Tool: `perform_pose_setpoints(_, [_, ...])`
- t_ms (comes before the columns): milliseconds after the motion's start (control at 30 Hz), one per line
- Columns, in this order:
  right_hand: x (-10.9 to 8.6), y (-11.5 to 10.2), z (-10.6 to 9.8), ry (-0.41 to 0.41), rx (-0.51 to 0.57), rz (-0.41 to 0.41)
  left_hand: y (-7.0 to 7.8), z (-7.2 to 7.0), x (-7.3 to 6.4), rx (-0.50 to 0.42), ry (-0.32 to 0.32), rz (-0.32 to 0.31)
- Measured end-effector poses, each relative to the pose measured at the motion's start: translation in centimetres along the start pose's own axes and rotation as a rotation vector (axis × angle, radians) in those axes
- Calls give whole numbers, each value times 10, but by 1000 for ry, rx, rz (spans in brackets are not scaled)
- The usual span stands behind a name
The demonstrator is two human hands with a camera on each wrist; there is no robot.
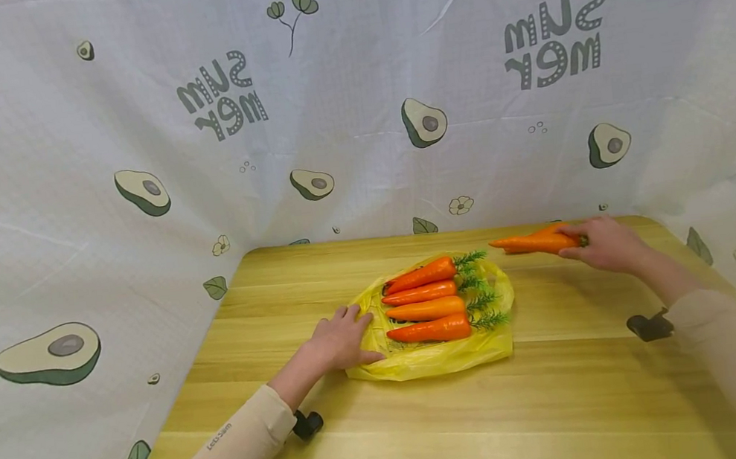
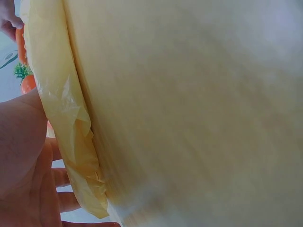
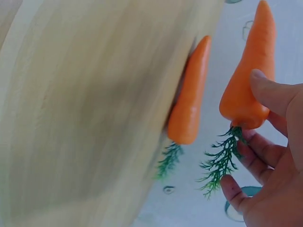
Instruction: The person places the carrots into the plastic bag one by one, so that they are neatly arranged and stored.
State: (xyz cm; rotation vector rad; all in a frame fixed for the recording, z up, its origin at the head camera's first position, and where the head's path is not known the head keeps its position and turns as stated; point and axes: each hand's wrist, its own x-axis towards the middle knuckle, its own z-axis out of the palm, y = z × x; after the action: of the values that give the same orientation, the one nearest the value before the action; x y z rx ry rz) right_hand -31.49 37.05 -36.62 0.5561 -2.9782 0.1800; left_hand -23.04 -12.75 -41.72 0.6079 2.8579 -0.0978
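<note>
In the head view, my right hand (image 1: 605, 243) pinches an orange carrot (image 1: 534, 243) near its leafy end, its tip toward the left. The right wrist view shows the thumb on this carrot (image 3: 248, 90), with green fronds hanging from it. A second carrot (image 3: 189, 97) lies on the table just beyond, mostly hidden behind the held one in the head view. My left hand (image 1: 338, 339) rests at the left edge of a yellow plastic bag (image 1: 416, 365), fingers spread and touching it. Several carrots (image 1: 426, 309) lie side by side on the bag, green tops to the right.
The wooden table (image 1: 390, 436) ends at a white curtain (image 1: 355, 111) printed with avocados, which hangs along the back and sides. Black wrist cameras are worn below both sleeves (image 1: 229, 450).
</note>
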Motion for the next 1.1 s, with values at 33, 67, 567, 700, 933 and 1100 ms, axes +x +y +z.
perform_pose_setpoints(33, [0,-2,-2,4,1,-4,0,0,0,-1,1,0])
perform_pose_setpoints(67, [1,-5,-3,8,3,-9,0,0,0,-3,1,1])
perform_pose_setpoints(567, [-4,-45,-30,-10,39,13,-1,2,1,-18,11,11])
perform_pose_setpoints(700, [-4,-56,-36,1,39,-18,-1,2,0,-18,11,11])
perform_pose_setpoints(933, [-2,-72,-39,25,36,-81,-1,2,1,-21,2,1])
perform_pose_setpoints(1100, [0,-84,-39,37,36,-114,-1,2,1,-16,-6,-2])
